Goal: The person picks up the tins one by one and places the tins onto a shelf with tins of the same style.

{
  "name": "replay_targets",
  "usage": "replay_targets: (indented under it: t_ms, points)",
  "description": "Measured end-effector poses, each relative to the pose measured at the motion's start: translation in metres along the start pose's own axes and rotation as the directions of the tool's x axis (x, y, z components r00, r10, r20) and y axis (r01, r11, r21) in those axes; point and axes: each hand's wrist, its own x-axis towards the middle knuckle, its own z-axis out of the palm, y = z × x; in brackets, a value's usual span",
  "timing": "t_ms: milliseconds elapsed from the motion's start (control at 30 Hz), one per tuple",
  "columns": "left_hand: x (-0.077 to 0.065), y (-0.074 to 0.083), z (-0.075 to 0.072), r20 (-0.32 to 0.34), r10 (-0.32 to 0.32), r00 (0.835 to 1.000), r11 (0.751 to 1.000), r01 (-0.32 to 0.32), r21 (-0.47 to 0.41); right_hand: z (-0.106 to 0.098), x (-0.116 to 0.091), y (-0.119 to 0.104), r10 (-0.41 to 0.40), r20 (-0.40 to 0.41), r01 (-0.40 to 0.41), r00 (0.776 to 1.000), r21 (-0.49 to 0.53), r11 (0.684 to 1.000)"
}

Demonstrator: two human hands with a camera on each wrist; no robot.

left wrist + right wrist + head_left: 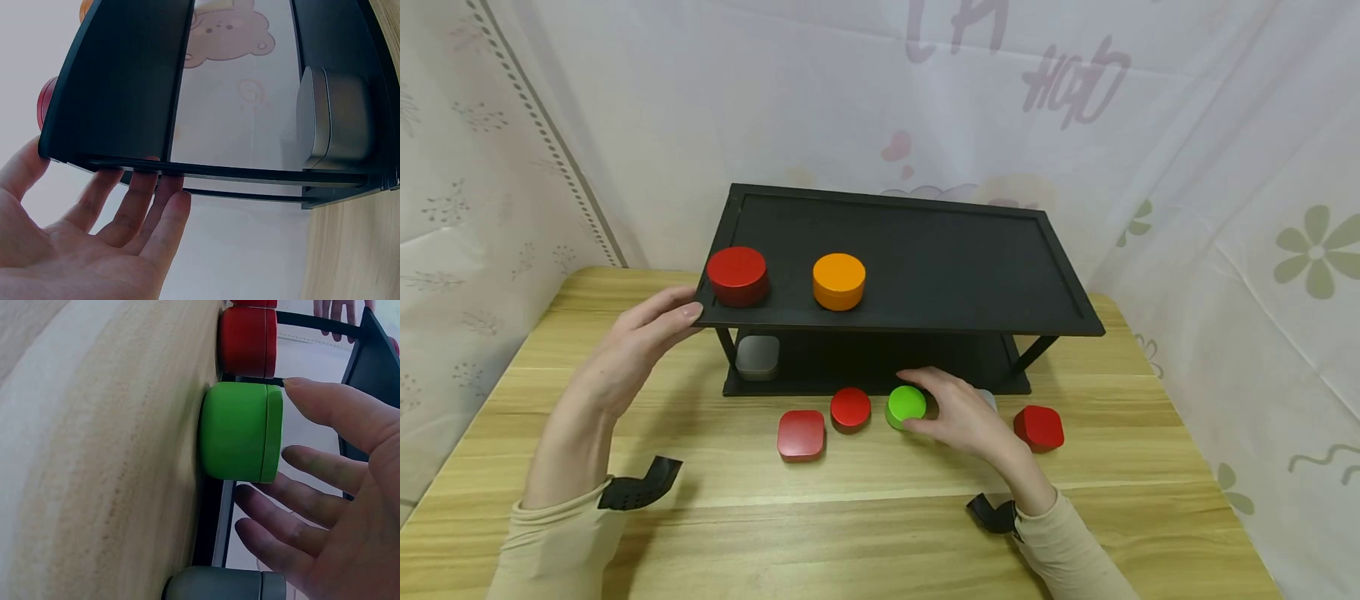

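My left hand (643,342) is at the left end of a black two-tier shelf (940,275). Its thumb and fingertips touch the edge of the top board and the side post, the fingers fairly straight. My right hand (958,412) reaches over a green round tin (906,406) on the table, thumb and fingers spread either side of its lid. In the right wrist view, space shows between the fingers and the green tin (237,431). Left of it is a small red round tin (850,409); a grey tin (215,584), mostly hidden in the head view, is on its other side.
On the top board stand a large red round tin (738,275) and an orange round tin (838,282). A silver square tin (757,358) sits on the lower board, left. Red square tins (801,435) lie on the wooden table (820,533) at both sides. A patterned cloth hangs behind.
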Motion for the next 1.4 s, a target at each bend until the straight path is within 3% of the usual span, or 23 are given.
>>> replay_targets:
  t_ms: [367,633,1033,1400]
  points:
    - [0.0005,0.0001,0.0007,0.005,-0.005,1.0,1.0,0.005,0.016,0.0026,-0.0004,-0.0001,0.027,0.026,-0.027,0.999,-0.009,1.0]
    - [0.0,-0.0006,-0.0005,-0.004,-0.047,0.999,0.998,0.047,0.03,0.0052,-0.0005,0.0018,0.018,0.015,-0.017,1.0,-0.023,1.0]
    - [-0.0002,-0.001,0.0008,0.0,-0.015,1.0,1.0,0.015,0.02,0.0063,-0.0003,0.0021,0.017,0.023,-0.016,1.0,-0.035,0.999]
    - [-0.0006,0.0004,0.0003,-0.007,-0.024,1.0,1.0,0.025,0.018,0.0068,0.0009,0.0021,0.018,0.02,-0.018,1.0,-0.035,0.999]
